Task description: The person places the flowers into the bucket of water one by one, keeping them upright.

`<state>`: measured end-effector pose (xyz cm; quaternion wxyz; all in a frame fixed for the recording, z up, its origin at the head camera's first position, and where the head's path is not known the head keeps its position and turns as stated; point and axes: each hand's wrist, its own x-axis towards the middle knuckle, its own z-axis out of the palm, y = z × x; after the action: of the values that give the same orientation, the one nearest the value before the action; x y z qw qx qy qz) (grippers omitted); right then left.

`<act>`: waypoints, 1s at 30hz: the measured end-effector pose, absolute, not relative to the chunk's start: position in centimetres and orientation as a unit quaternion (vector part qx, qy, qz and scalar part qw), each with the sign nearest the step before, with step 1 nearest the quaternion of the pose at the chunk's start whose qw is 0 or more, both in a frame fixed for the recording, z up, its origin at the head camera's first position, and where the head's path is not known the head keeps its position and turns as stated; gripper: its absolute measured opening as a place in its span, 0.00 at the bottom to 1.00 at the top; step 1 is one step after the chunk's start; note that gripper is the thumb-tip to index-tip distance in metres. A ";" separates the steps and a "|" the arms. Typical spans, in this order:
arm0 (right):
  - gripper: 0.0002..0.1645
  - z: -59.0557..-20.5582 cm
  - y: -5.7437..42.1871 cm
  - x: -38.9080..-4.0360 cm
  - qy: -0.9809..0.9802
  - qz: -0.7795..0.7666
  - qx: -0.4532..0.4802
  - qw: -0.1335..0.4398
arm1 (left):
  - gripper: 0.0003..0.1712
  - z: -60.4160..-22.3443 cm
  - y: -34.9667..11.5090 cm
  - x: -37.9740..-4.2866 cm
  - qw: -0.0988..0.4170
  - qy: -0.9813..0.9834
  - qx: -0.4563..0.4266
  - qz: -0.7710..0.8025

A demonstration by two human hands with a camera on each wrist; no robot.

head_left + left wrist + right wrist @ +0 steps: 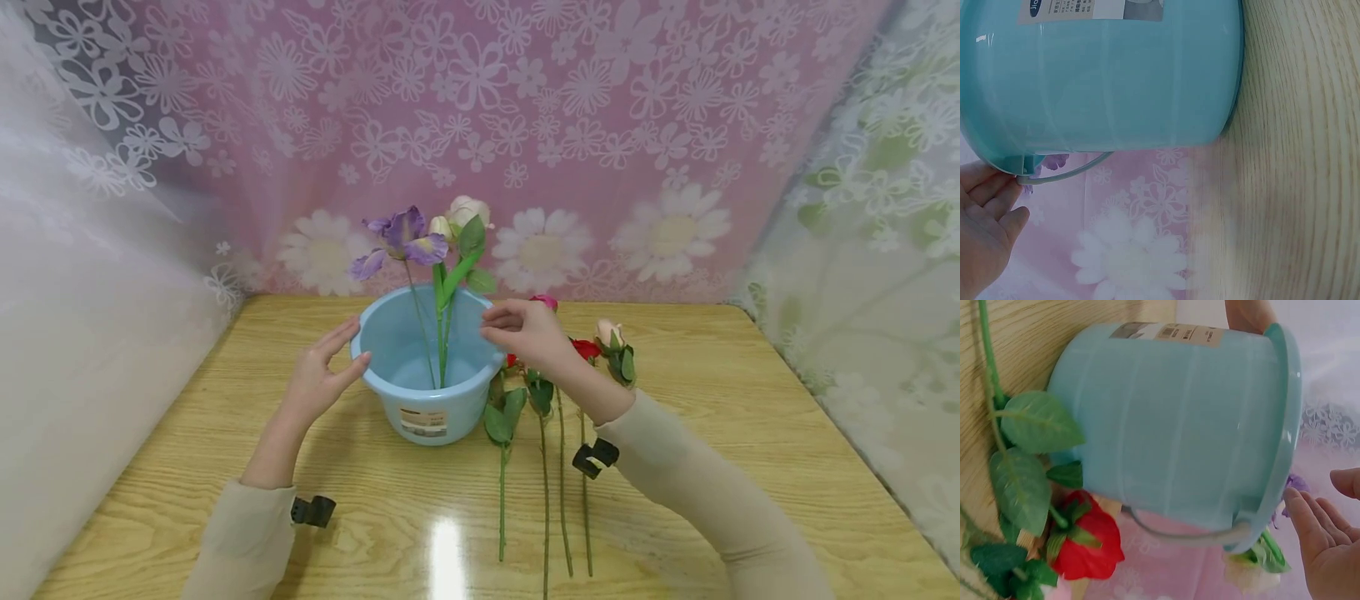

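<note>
1. Your left hand (315, 379) rests fingers against the bucket (471, 408) rim, not clenched.
2. Your right hand (534, 333) is empty, fingers relaxed at the opposite rim; contact unclear.
3. Bucket stands left of centre, toward the desk's (375, 517) far edge. Purple iris (405, 233) and white flower (468, 211) inside: looks like mid-loading.
4. Red rose (1091, 540), peach rose (610, 333) lie right, stems toward the near edge. Next probably calls for pinching one stem.
</note>
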<state>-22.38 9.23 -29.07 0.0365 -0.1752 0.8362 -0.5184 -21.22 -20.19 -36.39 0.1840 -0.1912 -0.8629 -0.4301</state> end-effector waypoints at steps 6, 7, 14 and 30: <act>0.18 -29.2 11.2 -21.9 0.842 -0.514 -0.158 0.037 | 0.31 -36.4 -20.2 -21.2 0.182 -0.863 -0.192 -0.431; 0.18 -29.3 11.5 -21.9 0.843 -0.514 -0.153 0.037 | 0.31 -36.4 -20.1 -21.2 0.182 -0.862 -0.192 -0.433; 0.18 -29.9 14.2 -21.6 0.859 -0.497 -0.122 0.029 | 0.30 -36.4 -20.2 -21.3 0.189 -0.860 -0.193 -0.434; 0.22 -32.4 20.0 -21.1 0.848 -0.523 -0.071 0.046 | 0.31 -36.5 -20.2 -21.3 0.184 -0.860 -0.191 -0.436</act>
<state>-21.13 20.00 -32.44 0.0463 -0.0712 0.8478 -0.5234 -21.31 -20.21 -36.53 0.1843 -0.1914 -0.8599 -0.4359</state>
